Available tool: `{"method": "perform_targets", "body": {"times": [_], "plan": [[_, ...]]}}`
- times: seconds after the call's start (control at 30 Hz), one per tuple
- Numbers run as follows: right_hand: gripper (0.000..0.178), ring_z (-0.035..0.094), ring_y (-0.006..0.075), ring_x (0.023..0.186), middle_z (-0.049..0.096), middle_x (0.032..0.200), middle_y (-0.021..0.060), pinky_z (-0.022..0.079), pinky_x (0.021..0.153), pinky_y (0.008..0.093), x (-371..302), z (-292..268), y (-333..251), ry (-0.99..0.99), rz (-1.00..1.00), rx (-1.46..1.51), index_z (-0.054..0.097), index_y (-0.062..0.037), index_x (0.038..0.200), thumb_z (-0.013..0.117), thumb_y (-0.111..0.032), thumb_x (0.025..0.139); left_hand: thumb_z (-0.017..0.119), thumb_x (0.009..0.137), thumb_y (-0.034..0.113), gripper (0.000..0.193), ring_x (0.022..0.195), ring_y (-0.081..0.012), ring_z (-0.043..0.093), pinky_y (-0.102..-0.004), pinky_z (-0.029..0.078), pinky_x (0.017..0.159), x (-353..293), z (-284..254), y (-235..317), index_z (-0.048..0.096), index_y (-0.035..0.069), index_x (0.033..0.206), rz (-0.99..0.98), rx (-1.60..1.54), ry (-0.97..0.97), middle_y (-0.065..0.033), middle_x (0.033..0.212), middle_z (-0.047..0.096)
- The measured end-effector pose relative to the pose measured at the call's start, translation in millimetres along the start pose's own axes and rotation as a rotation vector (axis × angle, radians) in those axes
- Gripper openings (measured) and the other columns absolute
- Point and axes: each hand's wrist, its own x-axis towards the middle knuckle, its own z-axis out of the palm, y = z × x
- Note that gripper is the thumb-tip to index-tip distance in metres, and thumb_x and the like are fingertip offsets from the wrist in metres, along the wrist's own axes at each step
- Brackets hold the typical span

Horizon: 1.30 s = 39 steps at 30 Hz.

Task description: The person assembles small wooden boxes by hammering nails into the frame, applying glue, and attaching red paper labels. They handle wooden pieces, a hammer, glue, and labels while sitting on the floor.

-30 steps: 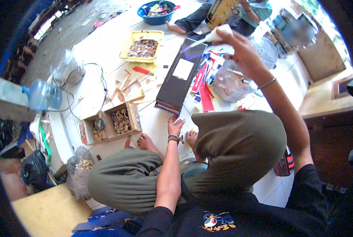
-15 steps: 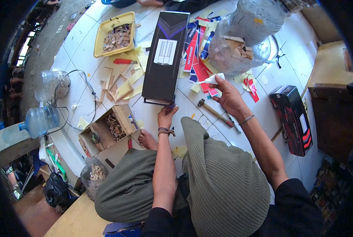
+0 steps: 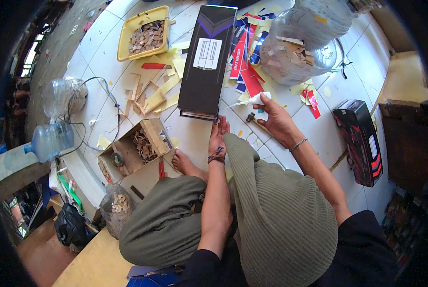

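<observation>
Right hand grips a glue bottle over the tiled floor

The right hand [image 3: 277, 120] is closed around a small white glue bottle [image 3: 252, 100], nozzle pointing left toward the long black box [image 3: 209, 57]. The left hand [image 3: 218, 136] lies open, fingers touching the box's near end. A yellow tray [image 3: 124, 43] and a cardboard box [image 3: 151, 129] hold small wooden pieces.

Head view of a person sitting on a white tiled floor [image 3: 194, 138]. The right hand [image 3: 277, 119] is gripping a small white glue bottle [image 3: 253, 100], its nozzle pointing left. The left hand [image 3: 218, 136] is resting open-fingered just below the near end of a long black box [image 3: 207, 60]. A hammer [image 3: 255, 121] is lying beside the right hand; a cardboard box [image 3: 136, 148] of wooden pieces is sitting well left.
</observation>
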Motion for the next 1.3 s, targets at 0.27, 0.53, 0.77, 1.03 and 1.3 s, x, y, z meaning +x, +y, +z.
{"method": "perform_targets", "body": {"times": [0.27, 0.53, 0.77, 1.03, 1.3], "plan": [[0.035, 0.054, 0.0105, 0.101, 0.06, 0.108, -0.0019, 0.042, 0.08, 0.0319, -3.2, -7.0, 13.0, -0.02, 0.02, 0.005, 0.06, -0.0146, 0.113, 0.065, -0.042, 0.093, 0.064, 0.094, 0.015, 0.039, 0.11, -0.0202, 0.063, -0.0294, 0.055, 0.093, 24.2, -27.7, -28.4, 0.053, 0.0, 0.128, 0.046, -0.422, 0.119, -0.0126, 0.123, 0.062], [0.033, 0.054, 0.0105, 0.101, 0.06, 0.107, -0.0018, 0.043, 0.08, 0.0319, -0.5, -11.3, 17.8, -0.015, 0.018, -0.007, 0.06, -0.0159, 0.114, 0.064, -0.042, 0.094, 0.061, 0.095, 0.01, 0.037, 0.118, -0.024, 0.06, -0.0273, 0.058, 0.092, 7.1, -5.2, -10.3, 0.051, -0.002, 0.13, 0.027, -0.278, 0.221, -0.0165, 0.129, 0.059], [0.038, 0.054, 0.0114, 0.101, 0.06, 0.109, 0.0001, 0.041, 0.086, 0.0351, -0.6, -12.9, 18.8, 0.008, 0.023, -0.023, 0.056, -0.0151, 0.12, 0.064, -0.042, 0.094, 0.06, 0.095, 0.002, 0.032, 0.118, -0.029, 0.06, -0.0298, 0.059, 0.093, 6.6, 2.3, 9.3, 0.05, -0.009, 0.123, -0.055, -0.184, 0.264, -0.0228, 0.126, 0.059], [0.041, 0.054, 0.0114, 0.107, 0.061, 0.114, 0.0001, 0.039, 0.084, 0.0324, -1.2, -13.5, 21.4, 0.018, -0.001, -0.09, 0.056, -0.0145, 0.124, 0.062, -0.043, 0.095, 0.059, 0.094, 0.0, 0.027, 0.118, -0.0334, 0.06, -0.033, 0.058, 0.096, 5.9, 4.2, 21.7, 0.053, -0.009, 0.119, -0.098, -0.073, 0.287, -0.019, 0.122, 0.061], [0.042, 0.054, 0.0099, 0.111, 0.062, 0.114, -0.0006, 0.038, 0.083, 0.031, -0.5, -13.6, 23.8, 0.038, -0.002, -0.153, 0.058, -0.0137, 0.124, 0.061, -0.044, 0.095, 0.055, 0.096, 0.0, 0.025, 0.124, -0.0332, 0.055, -0.0371, 0.054, 0.102, 6.2, 7.9, 19.8, 0.054, -0.008, 0.12, -0.068, -0.087, 0.323, -0.0181, 0.127, 0.059]]}}
